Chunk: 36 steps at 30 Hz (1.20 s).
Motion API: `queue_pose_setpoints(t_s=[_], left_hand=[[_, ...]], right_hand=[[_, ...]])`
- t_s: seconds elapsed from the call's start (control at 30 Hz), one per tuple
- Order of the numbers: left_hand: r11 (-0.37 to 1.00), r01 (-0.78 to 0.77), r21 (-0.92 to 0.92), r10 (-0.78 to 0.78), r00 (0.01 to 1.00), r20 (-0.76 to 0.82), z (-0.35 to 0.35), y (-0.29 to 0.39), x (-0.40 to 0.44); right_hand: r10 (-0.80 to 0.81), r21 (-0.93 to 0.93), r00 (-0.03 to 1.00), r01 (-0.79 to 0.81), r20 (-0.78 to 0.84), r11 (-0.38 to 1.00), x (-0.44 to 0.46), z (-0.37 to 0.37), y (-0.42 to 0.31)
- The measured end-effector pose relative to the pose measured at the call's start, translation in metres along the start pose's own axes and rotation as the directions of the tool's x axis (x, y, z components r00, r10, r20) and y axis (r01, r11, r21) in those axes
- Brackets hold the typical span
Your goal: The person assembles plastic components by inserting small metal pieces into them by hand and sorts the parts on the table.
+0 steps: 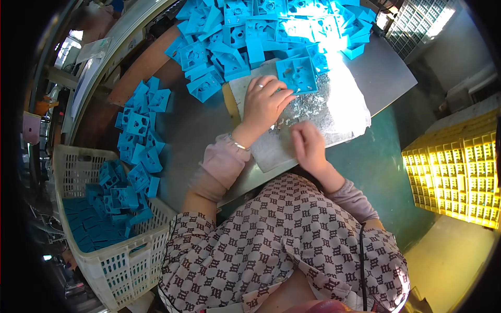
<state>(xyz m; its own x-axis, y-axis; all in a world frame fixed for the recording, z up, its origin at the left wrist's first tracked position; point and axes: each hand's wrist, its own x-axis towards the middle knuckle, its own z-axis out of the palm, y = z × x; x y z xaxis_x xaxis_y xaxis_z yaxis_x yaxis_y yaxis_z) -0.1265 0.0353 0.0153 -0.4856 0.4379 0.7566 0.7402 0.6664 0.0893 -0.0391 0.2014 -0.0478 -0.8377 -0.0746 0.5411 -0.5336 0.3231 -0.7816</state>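
One open blue plastic box [296, 73] is held at its near-left corner by my left hand [266, 100], fingers and thumb clamped on the wall. My right hand [309, 146], apart and blurred, is nearer me, over a pale sheet [269, 154] bearing small glinting pieces [302, 107]; its grip cannot be told. Beyond both: heaped blue boxes [237, 36].

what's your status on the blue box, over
Left hand gripping blue box; right hand apart, blurred, contents unclear; blue pile close behind, small loose pieces on the sheet
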Motion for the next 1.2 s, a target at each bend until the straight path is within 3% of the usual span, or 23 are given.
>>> queue_pose_setpoints(t_s=[0.03, 0.07, 0.1, 0.13, 0.27, 0.37, 0.8, 0.9, 1.1, 1.2], left_hand=[[1.0, 0.014, -0.007, -0.014, 1.0, -0.006, -0.011, 0.006, -0.003], [1.0, 0.027, -0.013, -0.027, 1.0, -0.013, -0.021, 0.01, -0.007], [1.0, 0.008, -0.026, -0.008, 1.0, -0.006, -0.031, 0.013, -0.011], [0.999, -0.008, -0.036, 0.008, 1.0, 0.005, -0.041, 0.017, -0.013], [0.997, -0.055, -0.057, 0.057, 0.997, 0.047, -0.07, 0.026, -0.026], [0.996, -0.094, 0.014, 0.093, 0.995, 0.034, -0.083, 0.03, -0.032], [0.972, -0.094, 0.216, 0.086, 0.995, 0.044, -0.098, 0.046, -0.043], [0.954, -0.077, 0.29, 0.088, 0.996, -0.024, -0.1, 0.043, -0.034], [0.966, -0.023, 0.257, 0.055, 0.992, -0.117, -0.101, 0.038, -0.018], [0.977, 0.032, 0.21, 0.003, 0.986, -0.167, -0.097, 0.031, -0.024]], right_hand=[[0.06, 0.003, 0.99, -0.06, -0.127, 0.998, 0.009, -0.007, 0.0], [0.221, 0.093, 0.96, -0.207, -0.174, 0.974, 0.018, -0.016, -0.004], [0.38, 0.315, 0.914, -0.322, -0.144, 0.893, 0.019, -0.019, 0.021], [0.392, 0.493, 0.917, -0.31, -0.069, 0.813, 0.032, -0.028, 0.02], [0.444, 0.793, 0.884, -0.371, 0.143, 0.483, 0.066, -0.038, -0.005], [0.394, 0.766, 0.87, -0.464, 0.297, 0.445, 0.07, -0.039, -0.002], [0.273, 0.684, 0.953, -0.287, 0.133, 0.671, 0.081, -0.009, -0.058], [0.256, 0.682, 0.962, -0.251, 0.097, 0.687, 0.093, -0.005, -0.067], [0.175, 0.647, 0.979, -0.201, 0.106, 0.735, 0.119, -0.007, -0.077], [0.148, 0.76, 0.955, -0.295, 0.258, 0.579, 0.124, -0.011, -0.069]])
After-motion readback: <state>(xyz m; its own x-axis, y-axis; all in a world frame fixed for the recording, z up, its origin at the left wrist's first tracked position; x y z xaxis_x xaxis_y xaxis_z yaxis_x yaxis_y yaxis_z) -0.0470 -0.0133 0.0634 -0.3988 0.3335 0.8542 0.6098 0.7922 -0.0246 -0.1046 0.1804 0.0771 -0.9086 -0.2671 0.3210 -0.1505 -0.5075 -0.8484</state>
